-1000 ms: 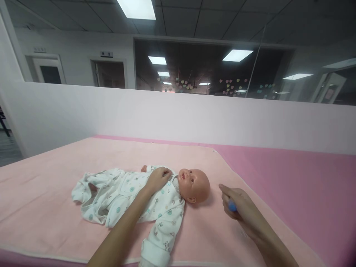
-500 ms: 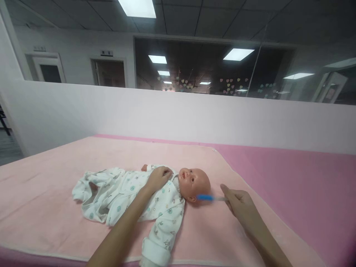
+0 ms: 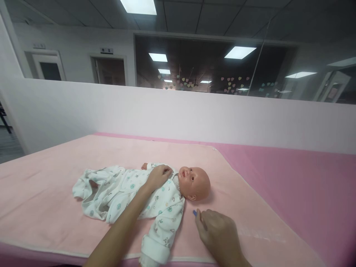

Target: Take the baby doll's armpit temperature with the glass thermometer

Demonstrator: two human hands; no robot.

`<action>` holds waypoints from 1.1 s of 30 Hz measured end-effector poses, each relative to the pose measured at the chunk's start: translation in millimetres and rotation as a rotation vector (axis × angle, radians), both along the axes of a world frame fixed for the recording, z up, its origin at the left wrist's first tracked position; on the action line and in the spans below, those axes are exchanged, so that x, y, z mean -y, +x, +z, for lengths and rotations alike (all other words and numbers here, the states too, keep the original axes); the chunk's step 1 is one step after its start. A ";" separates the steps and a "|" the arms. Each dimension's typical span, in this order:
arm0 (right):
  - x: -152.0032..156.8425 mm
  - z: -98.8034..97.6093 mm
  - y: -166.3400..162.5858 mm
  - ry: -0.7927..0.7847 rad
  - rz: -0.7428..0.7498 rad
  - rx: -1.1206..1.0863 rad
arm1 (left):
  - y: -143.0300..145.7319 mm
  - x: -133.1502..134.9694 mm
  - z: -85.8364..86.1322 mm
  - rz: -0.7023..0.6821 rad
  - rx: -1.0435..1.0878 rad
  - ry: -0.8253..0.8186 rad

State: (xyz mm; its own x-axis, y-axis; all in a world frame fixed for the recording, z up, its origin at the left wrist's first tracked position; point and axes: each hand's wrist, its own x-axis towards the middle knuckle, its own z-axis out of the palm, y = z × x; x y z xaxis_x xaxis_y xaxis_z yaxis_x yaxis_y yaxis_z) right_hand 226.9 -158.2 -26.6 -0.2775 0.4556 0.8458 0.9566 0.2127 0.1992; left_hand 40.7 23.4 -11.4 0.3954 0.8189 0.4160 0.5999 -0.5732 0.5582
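A baby doll (image 3: 194,181) in a white patterned romper (image 3: 125,193) lies on its back on a light pink blanket (image 3: 50,193), head to the right. My left hand (image 3: 158,177) rests palm down on the doll's chest, fingers curled over the cloth by the collar. My right hand (image 3: 218,233) is low on the blanket just below the doll's head, fingers closed round a thin blue-tipped stick (image 3: 195,212). Only the blue tip shows past my fingers.
The blanket covers part of a darker pink table surface (image 3: 306,185). A white partition wall (image 3: 178,115) runs behind the table, with dark glass above it. The blanket's near edge (image 3: 69,254) is close to me.
My right hand drew the blue-tipped stick back from the doll's ear and moved down and left toward me. My left hand stayed on the doll's chest.
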 end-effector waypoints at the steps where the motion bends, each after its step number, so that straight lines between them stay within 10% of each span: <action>1: 0.4 -8.9 -4.2 -0.035 -0.005 -0.003 | 0.0 -0.1 0.4 -0.003 0.015 -0.016; 8: -1.5 -46.6 -6.0 -0.376 -0.109 0.017 | -10.1 2.4 9.8 -0.210 0.154 -0.368; 21: -16.6 -14.5 14.4 -0.813 -0.108 0.113 | -33.4 10.3 14.7 -0.495 0.224 -0.562; 28: -53.0 37.7 -35.7 -0.548 0.171 -0.101 | -34.0 13.3 11.2 -0.469 0.234 -0.536; 33: -95.5 30.4 -92.9 -0.310 0.415 -0.260 | -44.5 0.2 -9.5 -0.279 0.234 -0.437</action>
